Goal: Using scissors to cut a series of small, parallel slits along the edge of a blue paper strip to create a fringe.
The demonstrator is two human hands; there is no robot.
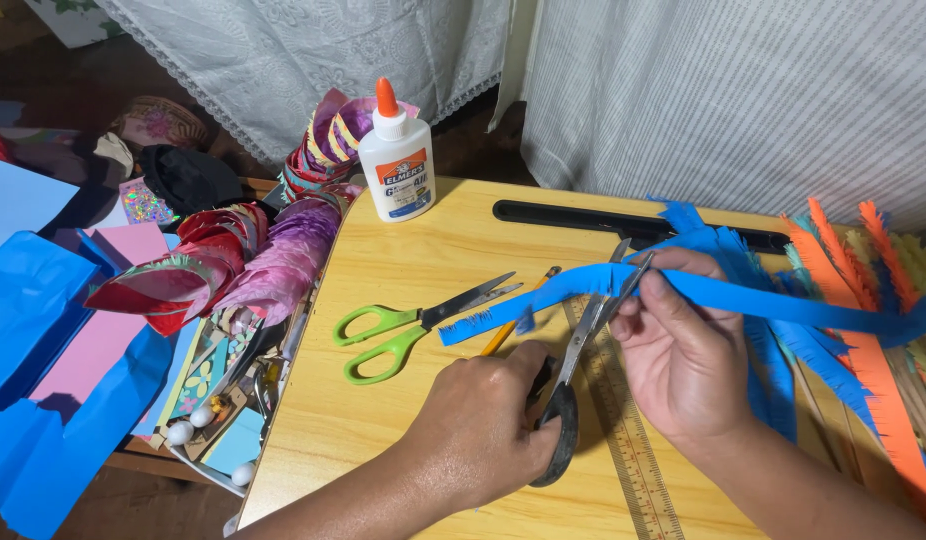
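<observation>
The left hand [483, 415] grips black-handled scissors [583, 350], blades open around a blue fringed paper strip [743, 297] that the right hand [683, 350] pinches above the table [423, 260].

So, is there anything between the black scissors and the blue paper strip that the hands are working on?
Nothing visible is in the way. The left hand holds the black scissors, and their open blades already reach the blue paper strip, which the right hand pinches beside them. The green scissors and pencil lie apart.
</observation>
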